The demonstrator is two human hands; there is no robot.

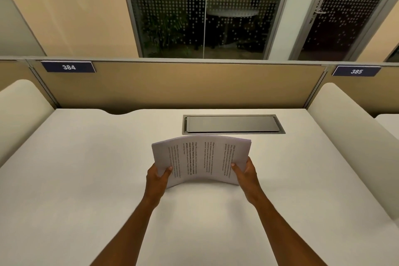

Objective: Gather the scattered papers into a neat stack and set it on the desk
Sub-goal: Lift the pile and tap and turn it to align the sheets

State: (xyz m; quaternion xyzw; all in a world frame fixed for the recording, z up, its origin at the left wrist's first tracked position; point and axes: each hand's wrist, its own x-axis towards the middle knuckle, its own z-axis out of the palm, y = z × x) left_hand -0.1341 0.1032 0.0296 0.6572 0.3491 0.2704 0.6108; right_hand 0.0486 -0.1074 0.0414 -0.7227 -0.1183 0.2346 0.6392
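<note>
Looks like the squaring-up step: both hands, left [158,176] and right [245,174], are gripping the papers [201,161] by the side edges, fingers clenched on them, stack standing bowed on the desk [86,168]. Next I'm guessing: lay it flat and let go.

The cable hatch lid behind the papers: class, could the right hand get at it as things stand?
Probably not yet: the right hand is gripping the paper stack, as is the left hand. The desk before the hatch lid looks bare.
</note>
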